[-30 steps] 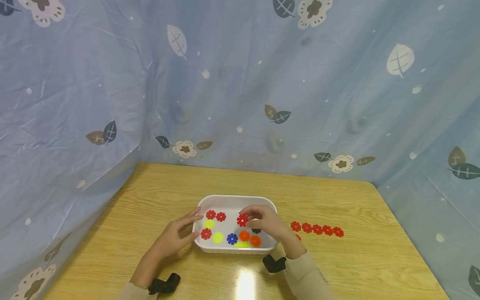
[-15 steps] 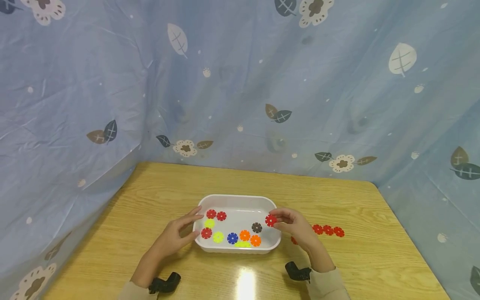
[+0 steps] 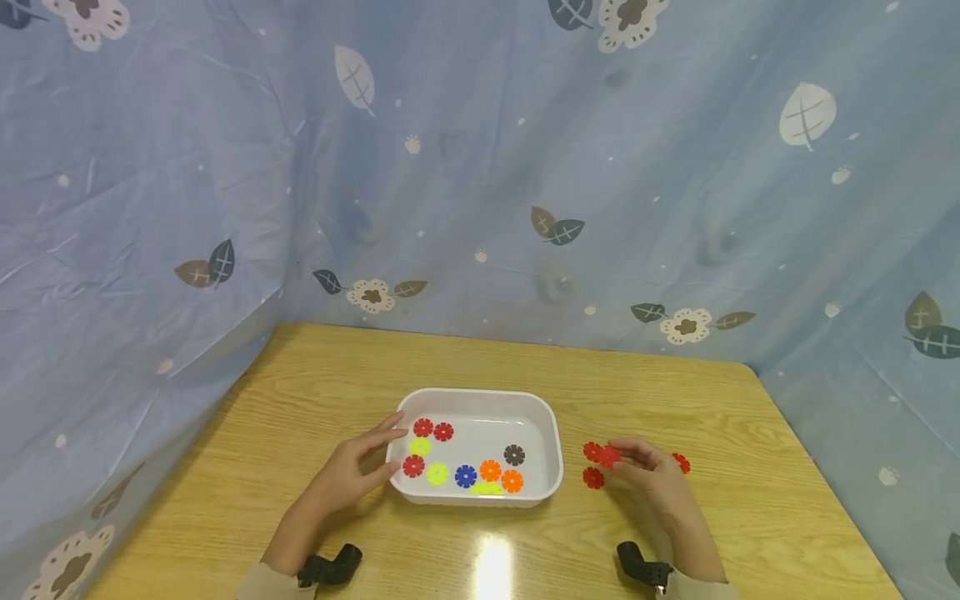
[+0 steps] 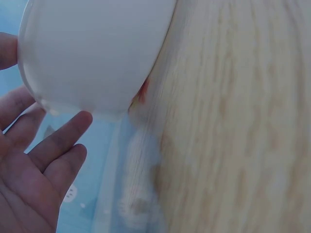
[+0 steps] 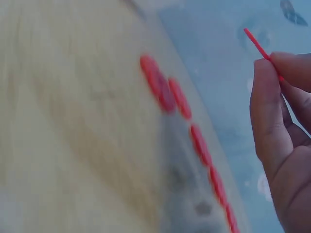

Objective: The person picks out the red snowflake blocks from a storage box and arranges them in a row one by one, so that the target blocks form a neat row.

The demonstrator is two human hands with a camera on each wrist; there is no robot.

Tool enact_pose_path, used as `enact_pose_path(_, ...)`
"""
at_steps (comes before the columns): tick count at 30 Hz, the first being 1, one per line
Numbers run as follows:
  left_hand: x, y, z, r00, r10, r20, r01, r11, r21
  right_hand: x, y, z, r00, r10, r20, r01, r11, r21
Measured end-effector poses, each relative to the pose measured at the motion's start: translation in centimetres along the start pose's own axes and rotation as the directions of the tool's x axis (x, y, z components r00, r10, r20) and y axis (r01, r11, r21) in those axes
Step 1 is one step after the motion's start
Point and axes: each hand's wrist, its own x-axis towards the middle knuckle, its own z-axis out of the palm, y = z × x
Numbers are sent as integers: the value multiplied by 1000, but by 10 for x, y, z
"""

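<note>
My right hand (image 3: pixel 651 473) pinches a red notched snowflake disc (image 3: pixel 609 457) between thumb and fingertips. In the right wrist view this disc (image 5: pixel 256 42) shows edge-on, raised above the table. Beneath and beside the hand are red discs on the table, among them one (image 3: pixel 593 477) in front and one (image 3: pixel 681 463) at the row's right end; the hand hides the row's middle. On the left, my left hand (image 3: pixel 356 467) rests at the end of a white tray (image 3: pixel 480 502), its fingers spread and fairly straight at the rim. The left wrist view shows those fingertips against the tray's outer wall (image 4: pixel 92 53).
Inside the tray lie red discs (image 3: pixel 413 466), yellow discs (image 3: pixel 437 474), a blue disc (image 3: pixel 465 476), orange discs (image 3: pixel 512 481) and a dark disc (image 3: pixel 514 455). A patterned blue curtain (image 3: pixel 480 167) rises behind and beside the wooden table (image 3: pixel 480 354).
My right hand has carried the red disc from inside the tray, over its right rim, to above the row of red discs. My left hand has stayed at the tray.
</note>
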Motion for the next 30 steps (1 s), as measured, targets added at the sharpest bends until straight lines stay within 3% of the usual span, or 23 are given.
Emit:
enact_pose_path(3, -2, -11, 3, 1000, -6, -5, 6, 1000, 4, -1, 5, -9, 1000, 24, -13, -24, 1000, -14)
enact_pose_path(7, -3, -21, 5, 1000, 0, -1, 0, 1000, -12, -2, 11, -16, 997, 64, -40, -68, 992, -110)
enact_pose_path(14, -2, -23, 5, 1000, 11, 10, -10, 999, -34, -4, 14, -17, 991, 115, -63, -129, 948, -291)
enact_pose_path(19, -1, -23, 5, 1000, 1, 17, -1, 1000, -18, -4, 16, -15, 986, 147, -80, -166, 922, -351)
enact_pose_path(30, 0, -17, 4, 1000, 18, 8, -18, 1000, -7, -5, 11, -10, 992, 75, -97, -112, 876, -469)
